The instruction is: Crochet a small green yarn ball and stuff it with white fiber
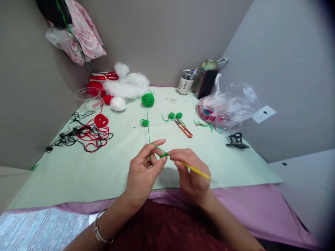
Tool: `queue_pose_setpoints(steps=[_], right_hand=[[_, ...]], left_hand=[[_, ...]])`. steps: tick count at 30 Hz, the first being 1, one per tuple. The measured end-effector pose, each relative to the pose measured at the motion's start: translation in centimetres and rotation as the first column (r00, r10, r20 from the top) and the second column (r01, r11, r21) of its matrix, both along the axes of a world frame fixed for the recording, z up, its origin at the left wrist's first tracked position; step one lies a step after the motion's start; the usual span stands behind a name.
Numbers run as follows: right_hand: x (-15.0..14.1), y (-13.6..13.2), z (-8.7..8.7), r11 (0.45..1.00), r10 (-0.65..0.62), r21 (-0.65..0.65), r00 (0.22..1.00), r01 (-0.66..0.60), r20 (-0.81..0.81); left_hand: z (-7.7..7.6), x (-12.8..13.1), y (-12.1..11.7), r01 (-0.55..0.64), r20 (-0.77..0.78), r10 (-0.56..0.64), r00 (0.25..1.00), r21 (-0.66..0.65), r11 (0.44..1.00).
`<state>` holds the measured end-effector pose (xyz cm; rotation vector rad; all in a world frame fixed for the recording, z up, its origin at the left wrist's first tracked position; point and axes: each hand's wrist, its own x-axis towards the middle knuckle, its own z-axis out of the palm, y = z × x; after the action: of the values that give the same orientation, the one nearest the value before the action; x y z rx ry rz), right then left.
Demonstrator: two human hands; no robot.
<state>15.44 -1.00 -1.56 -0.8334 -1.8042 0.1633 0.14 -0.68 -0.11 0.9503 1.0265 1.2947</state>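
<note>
My left hand (146, 167) pinches a small green crochet piece (163, 155) between thumb and fingers. Green yarn (148, 130) runs over its index finger from the green yarn ball (148, 100) farther back. In my right hand (192, 170) is a crochet hook with a yellow handle (196, 170), closed in the fingers like a pen. The hook's tip meets the green piece, though fingers partly hide it. Beyond my hands lie a small green bundle (144, 122), two small green crocheted balls (171, 115) and orange-handled thread snips (183, 128).
Tangled black yarn (65, 137) and red yarn (90, 139) spread on the left. White stuffing (128, 85), a white yarn ball (118, 104) and a clear plastic cup (87, 97) stand behind. At right are a plastic bag (227, 108), a phone (208, 83), a pen cup (186, 83) and a black hair clip (237, 141).
</note>
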Motion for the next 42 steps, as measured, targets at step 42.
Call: queue_pose_setpoints(steps=[42], right_hand=[[0.4,0.7,1.0,0.885,0.042,-0.383,0.864,-0.265,-0.502]], left_hand=[[-0.3,-0.9,0.9,0.151,0.063,-0.152,0.986,0.015,0.988]])
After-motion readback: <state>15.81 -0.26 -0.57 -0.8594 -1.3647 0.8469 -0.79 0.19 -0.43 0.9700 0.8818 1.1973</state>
